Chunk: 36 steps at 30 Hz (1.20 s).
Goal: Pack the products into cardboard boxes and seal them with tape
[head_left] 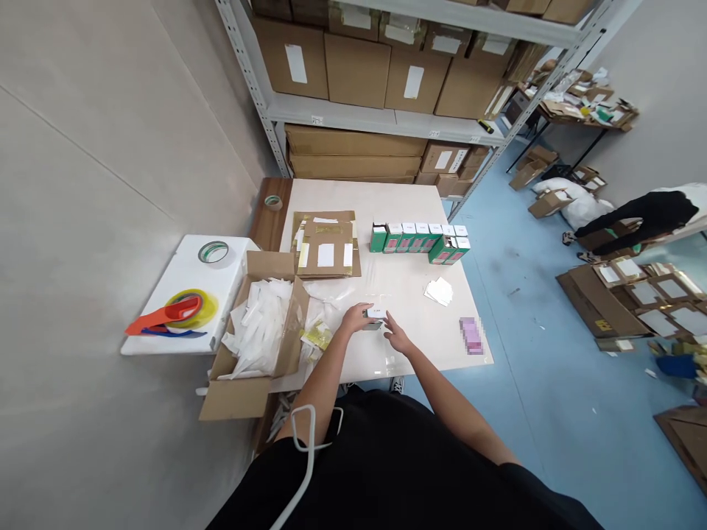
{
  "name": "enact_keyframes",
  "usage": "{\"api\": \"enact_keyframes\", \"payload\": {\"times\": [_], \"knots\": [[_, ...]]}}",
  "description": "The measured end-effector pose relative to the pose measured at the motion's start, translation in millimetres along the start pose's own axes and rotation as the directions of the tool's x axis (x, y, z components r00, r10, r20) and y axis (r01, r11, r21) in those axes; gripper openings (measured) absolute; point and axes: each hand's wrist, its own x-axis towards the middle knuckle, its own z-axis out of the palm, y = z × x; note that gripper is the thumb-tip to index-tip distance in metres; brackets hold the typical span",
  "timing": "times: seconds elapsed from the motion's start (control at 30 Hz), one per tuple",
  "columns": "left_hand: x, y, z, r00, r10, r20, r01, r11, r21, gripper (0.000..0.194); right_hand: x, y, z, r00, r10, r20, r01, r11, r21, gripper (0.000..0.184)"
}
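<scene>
Pale cream tabletop; green cardboard boxes with white tops and pink panels; bright blue floor; red-orange tape dispenser beside translucent yellow tape roll; plain black shirt; brown cardboard carton.

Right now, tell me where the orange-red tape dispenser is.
In the head view, the orange-red tape dispenser lies at the far left, on the white surface, left of the open box of white packets.

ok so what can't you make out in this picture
All in the head view:
Print on the small box: too small
Part of its left side: behind the left hand
Purple item: pixelated
Bottom of the open carton: under white packets
Far person's head: past the right edge
</scene>
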Motion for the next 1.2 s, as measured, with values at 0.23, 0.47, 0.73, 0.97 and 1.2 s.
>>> {"api": "enact_keyframes", "payload": {"times": [0.23,0.47,0.73,0.97,1.2], "knots": [[15.2,3.0,9.6,0.947,-0.258,-0.192,0.255,0.966,-0.038,0.047,3.7,-5.3,-2.1,0.998,0.02,0.054,-0.018,0.999,-0.047,0.087],[11.9,10.3,23.3,0.945,-0.211,-0.249,0.218,0.976,0.0,0.032,12.3,-5.5,-0.7,0.999,0.002,0.038,0.002,0.994,-0.112,0.077],[5.8,21.3,39.0,0.979,-0.148,-0.137,0.148,0.989,-0.013,0.05,10.5,-3.5,-17.5,0.997,0.012,-0.076,-0.023,0.988,-0.153,0.07],[3.6,-0.7,27.5,0.977,-0.171,-0.129,0.135,0.96,-0.245,0.041,12.9,-12.1,-4.1,0.995,0.024,-0.097,-0.04,0.984,-0.172,0.058],[-6.0,-20.0,34.9,0.986,-0.093,-0.135,0.036,0.926,-0.375,0.045,22.3,-32.0,20.1,0.976,0.025,-0.218,-0.102,0.931,-0.351,0.032]]}}
